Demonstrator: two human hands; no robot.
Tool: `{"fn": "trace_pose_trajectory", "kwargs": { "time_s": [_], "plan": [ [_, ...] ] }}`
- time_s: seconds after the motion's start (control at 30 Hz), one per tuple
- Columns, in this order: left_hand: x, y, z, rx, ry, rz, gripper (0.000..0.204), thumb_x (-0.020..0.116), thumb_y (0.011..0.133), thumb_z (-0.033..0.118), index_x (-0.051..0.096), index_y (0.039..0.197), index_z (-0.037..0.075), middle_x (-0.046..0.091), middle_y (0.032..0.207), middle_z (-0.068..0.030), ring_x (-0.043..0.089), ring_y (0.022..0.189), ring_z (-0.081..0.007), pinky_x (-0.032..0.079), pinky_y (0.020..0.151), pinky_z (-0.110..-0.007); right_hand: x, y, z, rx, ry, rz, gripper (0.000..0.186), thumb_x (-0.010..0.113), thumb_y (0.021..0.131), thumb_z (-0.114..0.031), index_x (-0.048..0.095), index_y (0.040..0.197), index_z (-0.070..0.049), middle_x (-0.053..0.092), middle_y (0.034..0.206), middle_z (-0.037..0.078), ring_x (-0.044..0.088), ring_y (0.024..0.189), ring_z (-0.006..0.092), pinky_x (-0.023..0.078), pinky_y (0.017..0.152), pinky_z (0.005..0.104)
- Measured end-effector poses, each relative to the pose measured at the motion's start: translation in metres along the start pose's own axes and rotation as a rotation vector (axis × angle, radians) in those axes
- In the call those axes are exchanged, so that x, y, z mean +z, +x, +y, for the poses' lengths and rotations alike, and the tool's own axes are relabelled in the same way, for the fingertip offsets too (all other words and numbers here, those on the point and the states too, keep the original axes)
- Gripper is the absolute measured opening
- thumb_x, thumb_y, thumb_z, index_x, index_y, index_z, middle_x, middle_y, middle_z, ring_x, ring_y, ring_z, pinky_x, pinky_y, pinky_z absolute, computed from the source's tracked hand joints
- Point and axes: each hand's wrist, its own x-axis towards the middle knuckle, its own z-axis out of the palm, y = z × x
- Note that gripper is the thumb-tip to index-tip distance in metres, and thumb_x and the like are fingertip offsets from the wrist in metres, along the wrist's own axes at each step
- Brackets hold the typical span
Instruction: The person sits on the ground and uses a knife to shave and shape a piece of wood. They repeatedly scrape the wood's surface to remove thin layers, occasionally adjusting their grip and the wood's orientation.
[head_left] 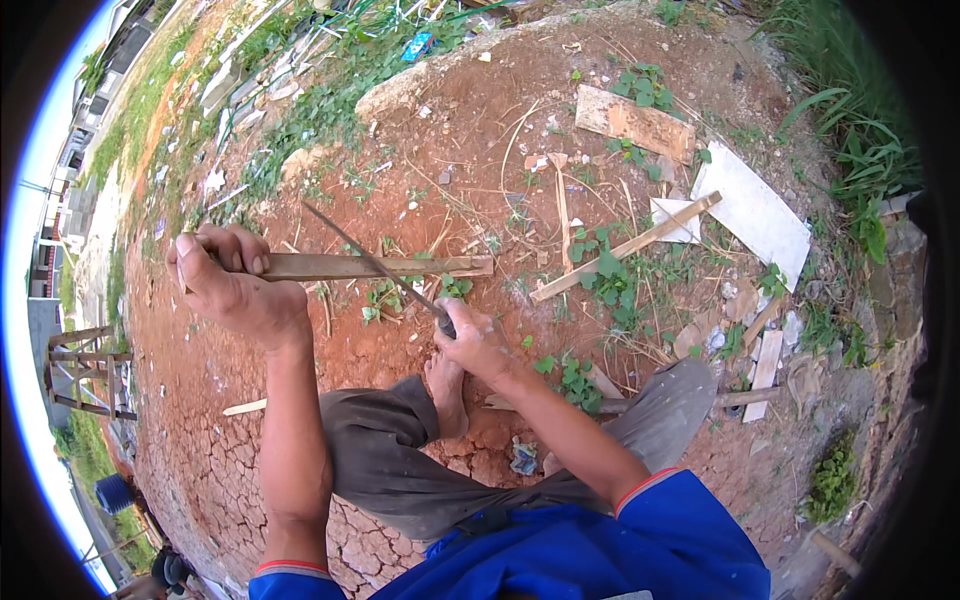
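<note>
I have the long, flat strip of weathered brown wood (345, 266) lying crosswise at the middle left of my view, its left end clamped in the curled fingers and thumb of the left hand (225, 275) and its paler, squared end reaching right above the ground. The right hand (472, 338) is closed around the dark handle of a slim, tapering blade of dull grey metal (340, 232), which slants far and left across the strip's top; I cannot tell from here whether metal and wood touch. Near them I see a bare foot (447, 392) planted on the dirt, between soft, dusty grey-brown trousers (390, 470) and the strip. The reddish soil (360, 545) is split into a net of cracked plates on the near left and turns loose and crumbly farther off. To the right, a narrow, straight-edged wooden batten (640, 240) lies slantwise, its far end beside a smooth white flat board (757, 215); beyond that rests a rough, stained brown plank (633, 122). Broad-leaved green weeds (615, 285) grow by the batten. As for containers, I make out a dark blue ribbed cylinder (113, 492) at the near left edge, perhaps a drum, whose contents are hidden from me, and a crumpled blue-and-white wrapper (523, 457) near the trousers, too small to read inside.
</note>
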Motion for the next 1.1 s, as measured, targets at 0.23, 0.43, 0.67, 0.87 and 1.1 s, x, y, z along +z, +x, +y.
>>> {"fn": "trace_pose_trajectory", "kwargs": {
  "time_s": [0.23, 0.43, 0.67, 0.87, 1.1],
  "plan": [
    [-0.001, 0.001, 0.003, -0.032, 0.022, 0.017, 0.032, 0.052, 0.105, 0.031, 0.042, 0.08, 0.013, 0.032, 0.064, 0.0022, 0.032, 0.05, -0.0081, 0.028, 0.045, -0.024, -0.006, 0.007, -0.005, 0.497, -0.162, -0.311, 0.042, 0.069, 0.088, -0.023, 0.059, 0.121, 0.001, 0.071, 0.098, 0.028, 0.071, 0.091, 0.0446, 0.057, 0.083, 0.0522],
    [0.001, -0.002, 0.0, 0.015, -0.03, -0.011, 0.033, 0.052, 0.105, 0.033, 0.043, 0.08, 0.013, 0.033, 0.064, 0.0022, 0.032, 0.051, -0.0083, 0.027, 0.045, -0.023, -0.003, 0.006, 0.045, 0.444, -0.267, -0.306, 0.041, 0.068, 0.089, -0.024, 0.059, 0.121, 0.0, 0.071, 0.104, 0.026, 0.072, 0.092, 0.0424, 0.058, 0.083, 0.0509],
    [-0.003, 0.002, 0.0, -0.005, 0.011, -0.004, 0.036, 0.053, 0.104, 0.036, 0.042, 0.078, 0.014, 0.031, 0.066, 0.0025, 0.032, 0.054, -0.0081, 0.028, 0.047, -0.023, 0.005, 0.006, 0.031, 0.518, -0.1, -0.335, 0.044, 0.068, 0.087, -0.027, 0.061, 0.122, -0.001, 0.072, 0.096, 0.026, 0.071, 0.094, 0.0442, 0.056, 0.086, 0.0511],
    [-0.012, 0.002, -0.003, 0.002, 0.031, 0.003, 0.035, 0.053, 0.104, 0.035, 0.041, 0.079, 0.014, 0.031, 0.068, 0.0021, 0.032, 0.055, -0.008, 0.029, 0.049, -0.023, 0.007, -0.004, 0.083, 0.316, -0.337, -0.182, 0.041, 0.073, 0.086, -0.02, 0.061, 0.121, -0.003, 0.074, 0.098, 0.023, 0.073, 0.085, 0.0391, 0.059, 0.077, 0.0492],
    [-0.017, 0.011, -0.006, 0.006, 0.041, 0.018, 0.036, 0.05, 0.104, 0.035, 0.039, 0.078, 0.014, 0.033, 0.069, 0.0015, 0.033, 0.055, -0.0088, 0.03, 0.05, -0.025, 0.016, 0.0, 0.062, 0.4, -0.106, -0.319, 0.045, 0.072, 0.085, -0.022, 0.061, 0.122, 0.002, 0.071, 0.108, 0.027, 0.071, 0.095, 0.0437, 0.057, 0.084, 0.0516]
  ]
}}
